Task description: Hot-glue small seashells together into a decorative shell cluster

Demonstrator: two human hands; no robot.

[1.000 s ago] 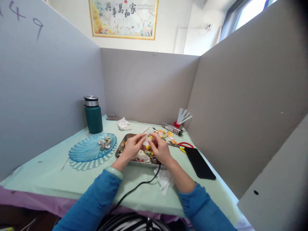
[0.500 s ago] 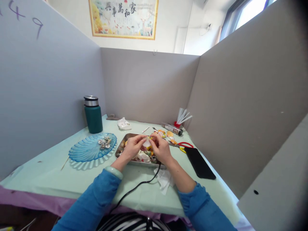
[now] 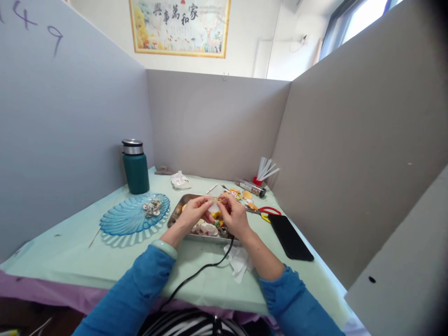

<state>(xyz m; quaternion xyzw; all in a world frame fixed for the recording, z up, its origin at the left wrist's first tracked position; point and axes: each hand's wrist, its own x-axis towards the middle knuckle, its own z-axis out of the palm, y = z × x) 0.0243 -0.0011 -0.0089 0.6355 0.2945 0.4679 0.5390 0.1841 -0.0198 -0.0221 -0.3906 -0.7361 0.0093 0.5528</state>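
Observation:
Both hands meet above a metal tray [image 3: 175, 215] filled with several coloured shells and bits. My left hand [image 3: 193, 213] pinches a small white shell [image 3: 214, 206] between thumb and fingers. My right hand [image 3: 234, 215] is closed in a pinch touching the same white shell from the right; what else it holds, if anything, is hidden. A black cord [image 3: 196, 273] runs from under my right hand toward me.
A blue shell-shaped glass plate [image 3: 129, 218] with a few shells lies left of the tray, a green thermos [image 3: 135, 168] behind it. Red-handled scissors [image 3: 268, 213], a black phone [image 3: 290, 236], white sticks in a red holder [image 3: 265, 171] and crumpled tissue [image 3: 240, 262] lie to the right. Partition walls enclose the table.
My left hand's fingers have curled lower around the white shell; both hands stay over the tray almost in place.

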